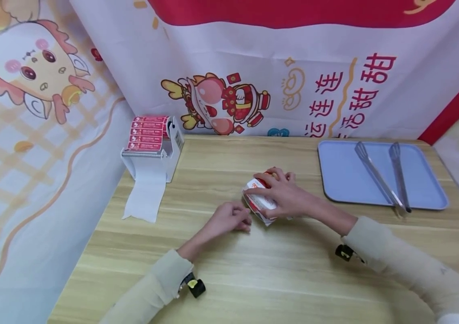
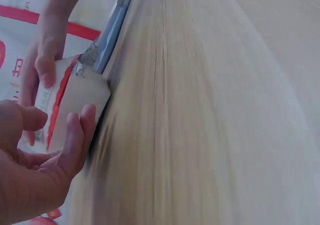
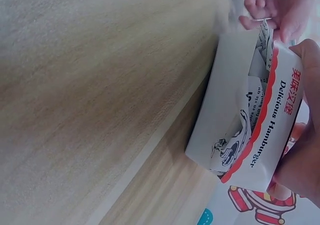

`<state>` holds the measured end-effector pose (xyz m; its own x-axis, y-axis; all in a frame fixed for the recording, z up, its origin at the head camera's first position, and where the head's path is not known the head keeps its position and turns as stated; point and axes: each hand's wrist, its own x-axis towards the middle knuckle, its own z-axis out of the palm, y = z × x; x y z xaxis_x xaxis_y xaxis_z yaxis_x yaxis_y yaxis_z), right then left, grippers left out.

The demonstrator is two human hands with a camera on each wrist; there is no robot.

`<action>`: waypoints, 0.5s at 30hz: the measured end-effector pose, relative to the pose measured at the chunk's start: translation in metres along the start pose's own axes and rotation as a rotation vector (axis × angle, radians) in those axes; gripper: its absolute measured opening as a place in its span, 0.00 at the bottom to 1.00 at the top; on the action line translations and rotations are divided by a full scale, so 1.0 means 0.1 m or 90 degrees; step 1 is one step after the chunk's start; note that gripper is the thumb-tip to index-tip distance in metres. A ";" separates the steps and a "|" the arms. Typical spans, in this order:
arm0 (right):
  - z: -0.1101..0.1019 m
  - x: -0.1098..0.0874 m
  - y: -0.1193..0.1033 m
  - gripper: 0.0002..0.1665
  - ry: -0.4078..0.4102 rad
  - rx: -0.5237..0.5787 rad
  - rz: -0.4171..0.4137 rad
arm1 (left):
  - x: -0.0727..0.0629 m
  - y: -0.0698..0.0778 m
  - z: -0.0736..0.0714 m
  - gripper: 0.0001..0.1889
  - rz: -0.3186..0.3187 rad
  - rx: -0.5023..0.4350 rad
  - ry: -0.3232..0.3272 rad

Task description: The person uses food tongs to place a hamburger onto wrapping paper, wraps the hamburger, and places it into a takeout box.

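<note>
A white and red paper hamburger box (image 1: pixel 266 203) stands on the wooden table. My right hand (image 1: pixel 288 191) grips it from above, fingers spread over its lid. In the right wrist view the hamburger box (image 3: pixel 270 120) has its lid partly lowered, and printed wrapping paper (image 3: pixel 255 97) shows through the gap at the front. My left hand (image 1: pixel 229 217) is at the box's left corner, its fingers loosely bent. Seen from the left wrist, the fingers of that left hand (image 2: pixel 45 160) are right at the box's side, with the thumb apart from them.
A label dispenser (image 1: pixel 174 150) with a roll of red stickers (image 1: pixel 147 133) stands at the back left, a white strip hanging from it. On the right lies a blue tray (image 1: pixel 340 175) holding metal tongs (image 1: pixel 379 177). A printed cloth (image 1: pixel 229 49) hangs behind the table.
</note>
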<state>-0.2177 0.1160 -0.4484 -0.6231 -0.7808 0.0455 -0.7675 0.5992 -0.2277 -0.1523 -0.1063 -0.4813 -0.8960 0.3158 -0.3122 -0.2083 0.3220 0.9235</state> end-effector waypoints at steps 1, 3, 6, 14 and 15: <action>0.01 -0.01 0.00 0.38 0.006 -0.003 -0.003 | 0.04 -0.01 0.03 0.13 -0.021 -0.042 -0.010; 0.02 -0.01 0.00 0.39 0.012 -0.011 -0.010 | 0.10 -0.01 0.08 0.13 -0.055 -0.107 -0.020; 0.02 -0.01 0.00 0.39 0.018 -0.023 -0.018 | 0.15 0.01 0.14 0.13 -0.075 -0.176 -0.028; 0.03 0.01 -0.01 0.40 0.021 -0.042 -0.022 | 0.12 0.04 0.17 0.12 -0.106 -0.240 -0.012; 0.04 0.01 -0.01 0.40 0.022 -0.044 -0.023 | 0.13 0.04 0.17 0.12 -0.106 -0.242 -0.011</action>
<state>-0.2167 0.1137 -0.4515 -0.5992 -0.7960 0.0857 -0.7970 0.5829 -0.1582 -0.1579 -0.0856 -0.4852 -0.8313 0.3037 -0.4656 -0.4833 0.0188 0.8752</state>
